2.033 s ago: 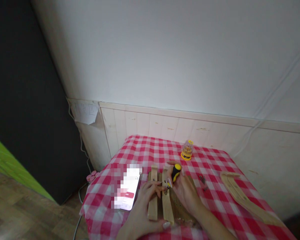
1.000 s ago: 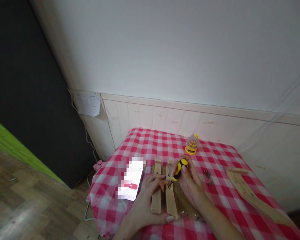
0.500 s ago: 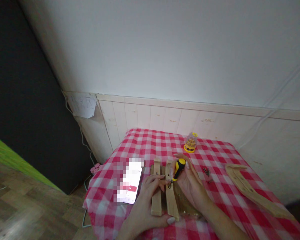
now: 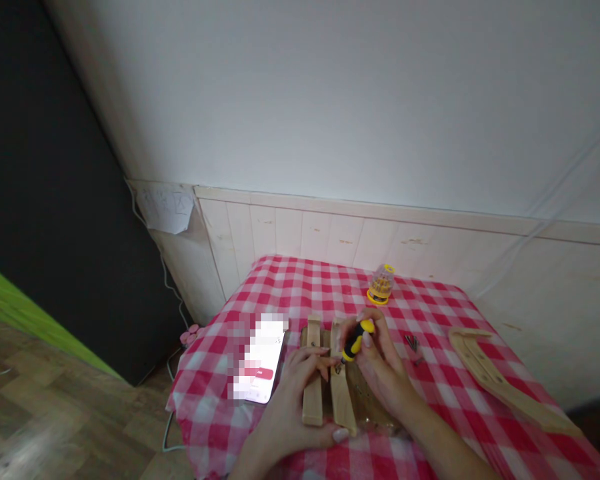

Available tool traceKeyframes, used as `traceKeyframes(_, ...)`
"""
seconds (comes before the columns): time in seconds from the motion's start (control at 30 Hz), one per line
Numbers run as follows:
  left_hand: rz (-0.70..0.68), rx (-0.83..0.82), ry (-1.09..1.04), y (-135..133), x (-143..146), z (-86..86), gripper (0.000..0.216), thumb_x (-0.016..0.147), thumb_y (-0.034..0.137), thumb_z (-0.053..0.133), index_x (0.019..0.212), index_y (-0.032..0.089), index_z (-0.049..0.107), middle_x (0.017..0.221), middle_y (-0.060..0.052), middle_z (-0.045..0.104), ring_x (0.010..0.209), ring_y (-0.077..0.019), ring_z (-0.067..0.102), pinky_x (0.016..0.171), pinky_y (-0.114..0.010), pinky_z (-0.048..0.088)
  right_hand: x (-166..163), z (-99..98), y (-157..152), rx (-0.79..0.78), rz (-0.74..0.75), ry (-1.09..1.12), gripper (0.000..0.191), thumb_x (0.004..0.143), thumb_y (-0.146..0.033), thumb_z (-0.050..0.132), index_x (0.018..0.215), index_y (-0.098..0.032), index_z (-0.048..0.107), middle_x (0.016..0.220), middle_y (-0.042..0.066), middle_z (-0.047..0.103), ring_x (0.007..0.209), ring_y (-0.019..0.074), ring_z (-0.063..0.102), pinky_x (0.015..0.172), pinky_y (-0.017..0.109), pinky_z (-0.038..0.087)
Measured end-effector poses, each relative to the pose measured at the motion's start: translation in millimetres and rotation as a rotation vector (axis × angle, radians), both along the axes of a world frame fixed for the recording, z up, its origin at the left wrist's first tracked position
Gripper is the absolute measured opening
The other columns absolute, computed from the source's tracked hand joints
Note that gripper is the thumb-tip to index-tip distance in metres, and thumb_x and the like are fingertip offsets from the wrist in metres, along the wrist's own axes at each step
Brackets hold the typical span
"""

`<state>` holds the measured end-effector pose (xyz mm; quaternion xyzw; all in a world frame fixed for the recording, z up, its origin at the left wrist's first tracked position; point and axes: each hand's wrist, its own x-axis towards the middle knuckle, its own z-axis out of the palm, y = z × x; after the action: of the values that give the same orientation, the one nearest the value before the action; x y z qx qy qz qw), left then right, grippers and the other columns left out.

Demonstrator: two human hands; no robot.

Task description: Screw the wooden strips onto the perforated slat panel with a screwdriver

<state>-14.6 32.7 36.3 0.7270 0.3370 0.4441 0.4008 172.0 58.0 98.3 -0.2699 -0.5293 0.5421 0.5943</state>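
Observation:
A yellow-and-black screwdriver (image 4: 356,341) is gripped in my right hand (image 4: 386,370), tilted with its tip down at a metal fitting in the right-hand wooden slat (image 4: 342,403). Beside that slat lies a second pale wooden slat (image 4: 313,405); both rest on a brown board (image 4: 375,407) with small shiny bits on it. My left hand (image 4: 300,380) wraps the left slat, fingers across its top toward the screwdriver tip and thumb at the near end of the right slat. The tip itself is too small to make out clearly.
A lit phone (image 4: 260,373) lies left of my left hand. Several screws (image 4: 412,343) sit to the right, with a curved wooden part (image 4: 510,393) further right. A clear-lidded yellow bit holder (image 4: 381,285) stands at the back of the red checked tablecloth (image 4: 315,287).
My right hand has shifted its grip on the screwdriver, with the fingers now higher around its handle, which has moved slightly right. My left hand stays in place.

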Motion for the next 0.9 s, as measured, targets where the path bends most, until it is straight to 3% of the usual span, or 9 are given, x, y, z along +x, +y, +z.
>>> traceKeyframes(0.13, 0.017, -0.003, 0.019, 0.3, 0.0, -2.6, 0.067, 0.071, 0.063, 0.092, 0.122, 0.028, 0.067, 0.145, -0.013, 0.060, 0.145, -0.0408, 0.049, 0.122, -0.061, 0.040, -4.1, 4.8, -2.0, -0.004, 0.051, 0.086, 0.028, 0.097, -0.057, 0.072, 0.107, -0.033, 0.061, 0.073, -0.004, 0.055, 0.073, 0.0211, 0.058, 0.077, 0.038, 0.054)
traceKeyframes(0.23, 0.031, -0.005, 0.032, 0.0, -0.1, -6.1, 0.065, 0.071, 0.062, 0.091, 0.121, 0.027, 0.066, 0.148, -0.013, 0.059, 0.146, -0.0412, 0.049, 0.122, -0.060, 0.040, -5.2, 6.4, -1.6, -0.079, 0.099, 0.144, 0.041, 0.096, -0.068, 0.063, 0.112, -0.030, 0.065, 0.073, -0.001, 0.057, 0.075, 0.0243, 0.059, 0.073, 0.040, 0.055)
traceKeyframes(0.33, 0.031, -0.008, 0.040, -0.2, -0.4, -7.7, 0.067, 0.071, 0.062, 0.091, 0.123, 0.027, 0.066, 0.148, -0.013, 0.059, 0.146, -0.0415, 0.048, 0.122, -0.060, 0.040, -5.5, 6.2, -0.3, -0.113, 0.114, 0.151, 0.044, 0.097, -0.068, 0.061, 0.115, -0.028, 0.068, 0.077, 0.002, 0.061, 0.080, 0.0264, 0.062, 0.073, 0.041, 0.056)
traceKeyframes(0.67, 0.012, 0.016, 0.012, 0.6, -0.1, -0.2, 0.058, 0.073, 0.060, 0.089, 0.115, 0.027, 0.065, 0.140, -0.011, 0.062, 0.140, -0.0390, 0.053, 0.120, -0.057, 0.041, -3.4, 0.6, 4.9, 0.000, 0.009, 0.106, 0.031, 0.096, -0.060, 0.071, 0.096, -0.029, 0.072, 0.086, 0.002, 0.070, 0.087, 0.0229, 0.066, 0.084, 0.038, 0.056)
traceKeyframes(0.9, -0.008, 0.017, 0.000, 1.3, -1.4, -0.1, 0.058, 0.077, 0.065, 0.085, 0.117, 0.027, 0.065, 0.143, -0.012, 0.062, 0.143, -0.0393, 0.051, 0.122, -0.059, 0.038, 4.2, -8.2, 7.7, 0.071, -0.101, -0.018, 0.031, 0.097, -0.059, 0.070, 0.100, -0.029, 0.070, 0.097, 0.005, 0.073, 0.097, 0.0254, 0.067, 0.088, 0.040, 0.055)
